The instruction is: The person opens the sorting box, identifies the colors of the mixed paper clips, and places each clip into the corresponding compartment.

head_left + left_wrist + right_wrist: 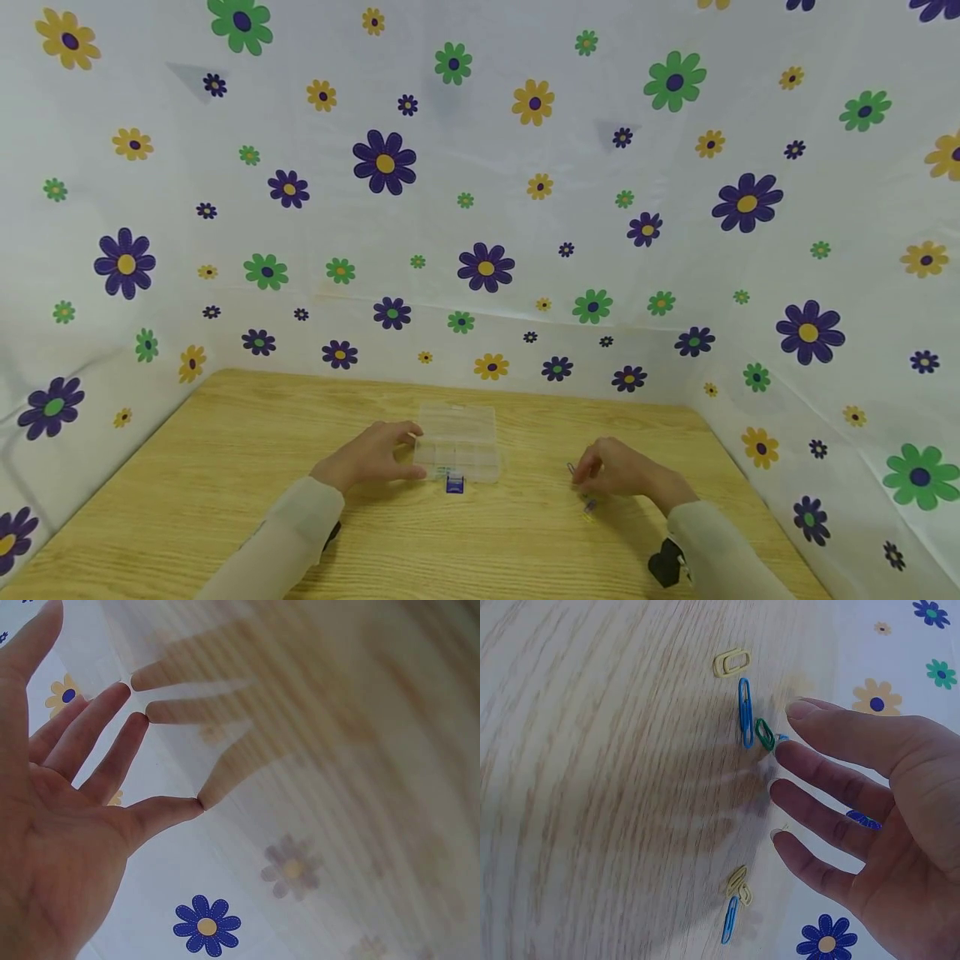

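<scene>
The left hand (375,455) was spread wide at the clear box's (457,450) left edge. Right of it, the right hand (619,468) hung, fingers parted, by paper clips (745,714).

"What sort of place is this?"
"A screened-off tabletop booth, it seems: white sheeting (446,225) printed with green, purple and yellow flowers (384,162) rises at the back and on both sides."
"And inside it?"
"A wood-grained table (450,546), its far edge meeting the sheeting."
"Home, office or lab?"
"I cannot tell; the sheeting hides the room beyond."
</scene>
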Tool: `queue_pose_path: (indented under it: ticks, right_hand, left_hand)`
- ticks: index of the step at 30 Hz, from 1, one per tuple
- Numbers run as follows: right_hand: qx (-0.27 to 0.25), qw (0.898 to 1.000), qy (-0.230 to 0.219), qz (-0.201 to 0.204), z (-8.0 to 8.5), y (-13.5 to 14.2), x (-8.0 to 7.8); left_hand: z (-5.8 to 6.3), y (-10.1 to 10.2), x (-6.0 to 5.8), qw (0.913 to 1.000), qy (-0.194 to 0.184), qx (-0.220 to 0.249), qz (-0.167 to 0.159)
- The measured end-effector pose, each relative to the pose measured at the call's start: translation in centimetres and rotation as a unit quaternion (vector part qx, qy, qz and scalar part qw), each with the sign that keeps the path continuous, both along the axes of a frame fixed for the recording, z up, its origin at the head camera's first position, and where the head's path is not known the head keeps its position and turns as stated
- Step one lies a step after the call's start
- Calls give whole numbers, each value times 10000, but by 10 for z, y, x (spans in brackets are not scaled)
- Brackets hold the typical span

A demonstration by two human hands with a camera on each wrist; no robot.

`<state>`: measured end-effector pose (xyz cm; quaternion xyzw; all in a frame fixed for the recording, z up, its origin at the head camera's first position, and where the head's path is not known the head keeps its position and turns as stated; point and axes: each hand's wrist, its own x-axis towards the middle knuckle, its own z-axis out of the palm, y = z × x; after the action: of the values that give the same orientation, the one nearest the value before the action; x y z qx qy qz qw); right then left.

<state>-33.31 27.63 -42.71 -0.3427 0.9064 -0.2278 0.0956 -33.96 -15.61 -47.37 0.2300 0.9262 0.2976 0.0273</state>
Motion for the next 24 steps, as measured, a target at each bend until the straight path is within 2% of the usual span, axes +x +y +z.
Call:
queue_pose_path:
  ticks: [4,18,24]
  right_hand:
    - [40,9999,-110,-110,-2,2,-1]
    - [185,9995,-66,-265,-9,9,-8]
    - [129,9998,37,-143,-12,11,-9]
  left_hand:
    - [0,-1,0,10000,17,14,-63]
    - [-2,-1,-1,10000,-59,57,-15]
    - [1,-2,1,9999,-40,128,-110]
